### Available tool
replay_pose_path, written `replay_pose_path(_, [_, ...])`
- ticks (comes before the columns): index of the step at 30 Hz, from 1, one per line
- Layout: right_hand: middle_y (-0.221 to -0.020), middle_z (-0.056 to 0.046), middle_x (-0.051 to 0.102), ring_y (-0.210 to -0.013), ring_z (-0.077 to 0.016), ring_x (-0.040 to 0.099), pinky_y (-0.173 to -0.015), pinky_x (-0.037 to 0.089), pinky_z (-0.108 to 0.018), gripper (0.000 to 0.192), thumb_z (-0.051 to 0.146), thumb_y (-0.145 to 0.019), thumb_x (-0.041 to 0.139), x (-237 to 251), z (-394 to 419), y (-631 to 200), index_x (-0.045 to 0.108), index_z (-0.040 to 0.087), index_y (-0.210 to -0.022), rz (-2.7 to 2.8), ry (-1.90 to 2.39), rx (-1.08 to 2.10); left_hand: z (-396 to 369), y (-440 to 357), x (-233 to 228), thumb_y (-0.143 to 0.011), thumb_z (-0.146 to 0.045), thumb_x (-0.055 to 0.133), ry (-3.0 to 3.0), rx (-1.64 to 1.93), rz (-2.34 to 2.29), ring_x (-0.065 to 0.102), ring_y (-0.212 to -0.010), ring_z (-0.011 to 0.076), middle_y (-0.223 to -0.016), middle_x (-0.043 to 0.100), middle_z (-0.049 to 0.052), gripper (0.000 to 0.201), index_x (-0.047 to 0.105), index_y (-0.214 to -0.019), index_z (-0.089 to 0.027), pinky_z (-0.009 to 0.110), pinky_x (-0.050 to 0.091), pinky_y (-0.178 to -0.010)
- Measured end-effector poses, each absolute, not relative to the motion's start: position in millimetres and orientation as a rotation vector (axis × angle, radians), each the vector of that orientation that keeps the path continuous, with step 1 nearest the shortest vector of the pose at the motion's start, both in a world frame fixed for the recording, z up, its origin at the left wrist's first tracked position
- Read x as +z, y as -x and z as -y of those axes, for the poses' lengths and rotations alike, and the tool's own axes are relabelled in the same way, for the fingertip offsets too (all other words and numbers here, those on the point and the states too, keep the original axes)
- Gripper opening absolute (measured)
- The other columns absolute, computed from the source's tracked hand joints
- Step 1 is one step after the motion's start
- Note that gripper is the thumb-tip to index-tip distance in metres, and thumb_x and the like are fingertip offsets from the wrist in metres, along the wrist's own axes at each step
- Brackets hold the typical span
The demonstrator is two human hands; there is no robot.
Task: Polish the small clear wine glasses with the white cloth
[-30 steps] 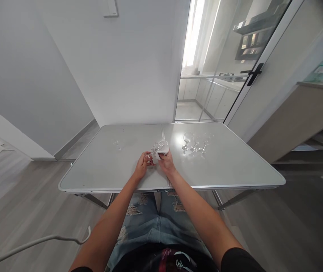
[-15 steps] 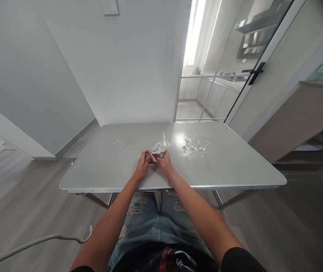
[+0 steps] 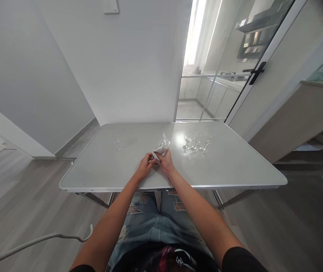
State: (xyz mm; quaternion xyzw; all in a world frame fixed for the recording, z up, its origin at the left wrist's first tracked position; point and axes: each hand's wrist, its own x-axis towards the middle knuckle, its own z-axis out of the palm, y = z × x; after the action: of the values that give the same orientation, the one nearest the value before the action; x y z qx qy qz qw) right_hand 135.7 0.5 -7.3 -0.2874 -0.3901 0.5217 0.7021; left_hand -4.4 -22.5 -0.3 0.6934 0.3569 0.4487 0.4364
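Note:
Near the middle of the table, my left hand (image 3: 145,166) is closed at the lower end of a clear stemmed glass (image 3: 165,143), its fingers around what looks like the foot. The glass lies tilted, with its bowl pointing away from me. My right hand (image 3: 166,161) is closed on a crumpled white cloth (image 3: 159,150), pressing it against the glass just below the bowl. The cloth and my fingers hide the stem. Both hands are close together, a little above the tabletop.
Several clear stemmed glasses, among them an upright one (image 3: 187,142), stand at the right on the pale table (image 3: 221,170). Another clear glass (image 3: 117,142) is at the left, hard to make out. Behind the table are a white wall (image 3: 133,75) and a glazed door (image 3: 207,90).
The cloth has shifted down from the bowl towards the stem, and more of the bowl shows beyond it. Both hands have moved slightly to the right.

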Motion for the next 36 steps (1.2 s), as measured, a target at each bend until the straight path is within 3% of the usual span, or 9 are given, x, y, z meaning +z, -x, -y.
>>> replay_pose_path(7, [-0.094, -0.001, 0.072, -0.083, -0.0171, 0.068, -0.079, 0.054, -0.032, 0.044, 0.031, -0.065, 0.085, -4, 2, -134, 0.061, 0.023, -0.1, 0.94, 0.637, 1.161, 17, 6, -7, -0.093, -0.053, 0.056, -1.64, 1.224, -0.884, 0.066, -0.084, 0.0157, -0.1, 0.062, 0.004, 0.042, 0.048, -0.118, -0.019, 0.037, 0.058, -0.082])
replay_pose_path(17, [-0.103, -0.002, 0.071, -0.092, -0.0178, 0.067, -0.085, 0.053, -0.032, 0.053, 0.032, -0.063, 0.087, -12, 2, -131, 0.06, 0.024, -0.108, 0.999, 0.718, 1.2, 15, 8, -9, -0.093, -0.058, 0.053, -1.588, 1.283, -0.911, 0.064, -0.091, 0.0175, -0.12, 0.062, 0.012, 0.056, 0.048, -0.131, -0.017, 0.036, 0.058, -0.082])
replay_pose_path(20, [-0.101, -0.003, 0.072, -0.09, -0.0189, 0.067, -0.084, 0.054, -0.033, 0.052, 0.033, -0.061, 0.088, -13, 0, -133, 0.062, 0.022, -0.105, 0.99, 0.772, 1.17, 15, 8, -9, -0.092, -0.057, 0.054, -1.596, 1.251, -0.921, 0.065, -0.09, 0.0176, -0.115, 0.064, 0.011, 0.056, 0.048, -0.132, -0.017, 0.037, 0.059, -0.083])
replay_pose_path(24, [-0.091, -0.003, 0.072, -0.082, -0.0189, 0.067, -0.077, 0.055, -0.032, 0.045, 0.034, -0.06, 0.088, -10, -2, -134, 0.065, 0.02, -0.097, 0.946, 0.841, 1.065, 16, 6, -9, -0.093, -0.056, 0.053, -1.621, 1.211, -0.911, 0.066, -0.086, 0.0172, -0.106, 0.065, 0.008, 0.052, 0.049, -0.128, -0.018, 0.037, 0.059, -0.083])
replay_pose_path(27, [-0.084, -0.001, 0.072, -0.072, -0.0167, 0.067, -0.071, 0.055, -0.031, 0.036, 0.038, -0.068, 0.082, -7, -3, -134, 0.065, 0.021, -0.095, 0.872, 0.807, 1.077, 16, 5, -9, -0.093, -0.055, 0.054, -1.611, 1.21, -0.902, 0.066, -0.085, 0.0161, -0.106, 0.064, 0.007, 0.048, 0.05, -0.124, -0.019, 0.036, 0.059, -0.082])
replay_pose_path(36, [-0.098, -0.003, 0.074, -0.081, -0.0177, 0.069, -0.075, 0.057, -0.031, 0.041, 0.036, -0.073, 0.079, 4, 4, -135, 0.061, 0.023, -0.108, 0.769, 0.641, 1.098, 21, 3, 1, -0.088, -0.051, 0.061, -1.638, 1.202, -0.948, 0.064, -0.085, 0.0142, -0.098, 0.062, 0.004, 0.036, 0.057, -0.106, -0.02, 0.033, 0.059, -0.081])
